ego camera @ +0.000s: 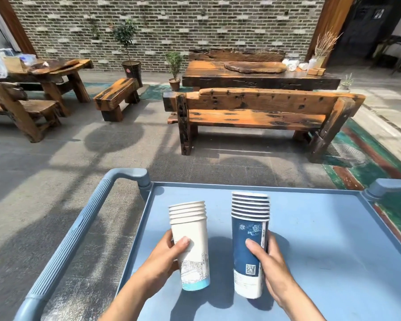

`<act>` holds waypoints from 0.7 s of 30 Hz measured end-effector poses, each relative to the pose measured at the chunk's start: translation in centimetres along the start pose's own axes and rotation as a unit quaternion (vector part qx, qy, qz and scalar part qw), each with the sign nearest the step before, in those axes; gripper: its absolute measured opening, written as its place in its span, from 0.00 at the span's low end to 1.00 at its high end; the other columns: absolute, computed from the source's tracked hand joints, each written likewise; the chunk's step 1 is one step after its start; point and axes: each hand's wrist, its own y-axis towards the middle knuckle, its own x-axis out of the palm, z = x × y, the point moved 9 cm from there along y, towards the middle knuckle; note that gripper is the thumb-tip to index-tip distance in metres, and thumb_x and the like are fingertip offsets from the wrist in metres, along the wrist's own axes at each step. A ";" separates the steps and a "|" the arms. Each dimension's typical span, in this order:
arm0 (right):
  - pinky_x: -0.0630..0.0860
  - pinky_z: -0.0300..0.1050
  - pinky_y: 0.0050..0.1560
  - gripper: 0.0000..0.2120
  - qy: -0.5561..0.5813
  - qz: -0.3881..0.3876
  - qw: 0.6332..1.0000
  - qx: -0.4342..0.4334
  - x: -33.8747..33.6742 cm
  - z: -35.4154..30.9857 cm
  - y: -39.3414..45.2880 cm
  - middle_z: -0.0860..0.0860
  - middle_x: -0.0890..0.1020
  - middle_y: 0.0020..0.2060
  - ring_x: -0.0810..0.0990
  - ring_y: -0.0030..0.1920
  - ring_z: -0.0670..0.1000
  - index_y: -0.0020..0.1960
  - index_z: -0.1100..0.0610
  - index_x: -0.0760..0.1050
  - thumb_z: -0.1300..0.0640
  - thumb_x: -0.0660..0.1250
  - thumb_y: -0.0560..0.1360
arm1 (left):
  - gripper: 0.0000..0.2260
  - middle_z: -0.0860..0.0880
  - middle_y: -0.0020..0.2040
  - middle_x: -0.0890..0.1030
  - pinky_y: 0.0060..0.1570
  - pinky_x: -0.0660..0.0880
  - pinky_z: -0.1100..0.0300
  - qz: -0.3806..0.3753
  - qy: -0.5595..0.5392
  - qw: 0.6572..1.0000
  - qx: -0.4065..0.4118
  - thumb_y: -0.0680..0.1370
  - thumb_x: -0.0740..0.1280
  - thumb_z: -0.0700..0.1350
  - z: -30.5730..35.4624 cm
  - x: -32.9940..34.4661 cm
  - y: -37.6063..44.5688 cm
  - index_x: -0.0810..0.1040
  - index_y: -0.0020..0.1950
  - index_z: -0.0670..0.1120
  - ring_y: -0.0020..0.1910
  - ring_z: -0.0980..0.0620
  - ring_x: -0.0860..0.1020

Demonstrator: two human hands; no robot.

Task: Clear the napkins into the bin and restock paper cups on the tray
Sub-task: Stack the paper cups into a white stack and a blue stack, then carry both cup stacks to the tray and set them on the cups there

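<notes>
courtyard café: rustic wooden benches (pixel 259 117), brick wall (pixel 171 26)

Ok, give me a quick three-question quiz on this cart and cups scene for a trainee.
1. True or false: the left hand holds the white cup stack.
2. Which stack is taller: A white, B blue?
3. Fill in: both stacks are held above the blue ___.

Key: 1 true. 2 B; the blue stack in the right hand shows more rims. 3 tray.
</notes>
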 end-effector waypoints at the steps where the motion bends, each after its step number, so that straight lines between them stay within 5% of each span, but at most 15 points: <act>1: 0.81 0.52 0.44 0.23 0.037 -0.001 0.999 0.011 -0.4 -0.1 -0.5 0.53 0.85 0.50 0.85 0.44 0.53 0.59 0.51 0.73 0.56 0.73 0.65 | 0.40 0.44 0.57 0.83 0.49 0.78 0.49 -0.007 -0.008 1.000 -0.002 0.57 0.79 0.62 0.1 0.9 -0.1 0.73 0.63 0.48 0.53 0.44 0.82; 7: 0.82 0.50 0.39 0.23 0.135 0.039 0.990 0.012 -5.8 -2.1 -4.8 0.55 0.86 0.45 0.85 0.40 0.56 0.59 0.53 0.73 0.54 0.69 0.64 | 0.33 0.45 0.59 0.82 0.53 0.75 0.48 -0.088 0.006 0.996 0.025 0.60 0.78 0.62 1.4 9.3 -0.5 0.77 0.62 0.54 0.55 0.45 0.81; 11: 0.81 0.48 0.35 0.27 0.156 0.096 0.983 -0.016 -11.8 -3.7 -9.6 0.54 0.87 0.47 0.86 0.41 0.55 0.62 0.53 0.72 0.56 0.70 0.63 | 0.33 0.50 0.60 0.82 0.48 0.78 0.57 -0.157 0.050 0.986 0.038 0.62 0.77 0.63 0.9 16.5 -0.2 0.74 0.64 0.56 0.56 0.50 0.81; 17: 0.82 0.46 0.39 0.28 0.172 0.301 0.935 -0.075 -22.5 -3.4 -22.5 0.48 0.87 0.47 0.86 0.45 0.53 0.59 0.48 0.72 0.59 0.77 0.62 | 0.27 0.52 0.64 0.80 0.57 0.76 0.50 -0.350 0.108 0.930 0.035 0.64 0.75 0.64 -2.3 31.6 -2.2 0.76 0.61 0.61 0.61 0.51 0.79; 21: 0.81 0.43 0.44 0.32 0.188 0.446 0.868 -0.106 -27.1 -1.0 -34.2 0.40 0.86 0.49 0.85 0.49 0.47 0.59 0.47 0.71 0.48 0.76 0.57 | 0.23 0.56 0.63 0.81 0.60 0.71 0.50 -0.469 0.116 0.875 0.013 0.65 0.73 0.59 -6.3 40.9 -7.3 0.77 0.59 0.64 0.63 0.54 0.77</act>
